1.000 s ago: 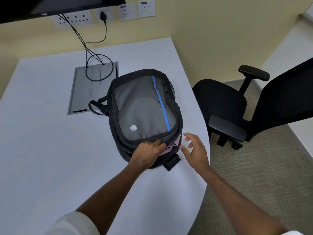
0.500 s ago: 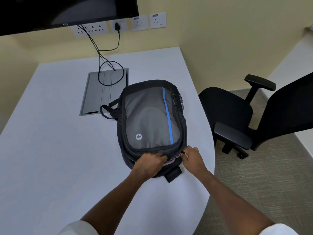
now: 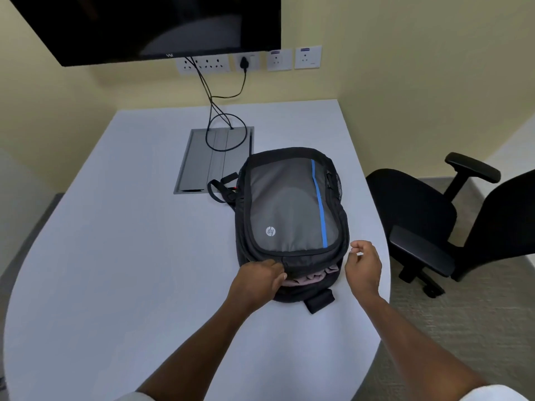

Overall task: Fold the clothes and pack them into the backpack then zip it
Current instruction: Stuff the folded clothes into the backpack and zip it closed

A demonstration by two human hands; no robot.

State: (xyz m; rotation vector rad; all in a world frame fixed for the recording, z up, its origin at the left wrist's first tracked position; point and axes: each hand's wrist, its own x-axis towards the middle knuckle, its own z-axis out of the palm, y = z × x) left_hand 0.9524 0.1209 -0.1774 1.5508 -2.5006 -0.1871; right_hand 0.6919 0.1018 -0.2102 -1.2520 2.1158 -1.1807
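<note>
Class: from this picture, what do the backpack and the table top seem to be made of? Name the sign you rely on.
Backpack: seemingly woven synthetic fabric, matte grey and black; it sags softly, with stitched seams and a mesh side pocket.
Table top: probably laminate, smooth pale matte; it looks flat, rigid and uniform, but the core is not visible.

hp logo on backpack [image 3: 292, 209], upside down

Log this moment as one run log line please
backpack: unzipped, pink clothes showing | left hand: gripping opening edge | right hand: free beside bag
</note>
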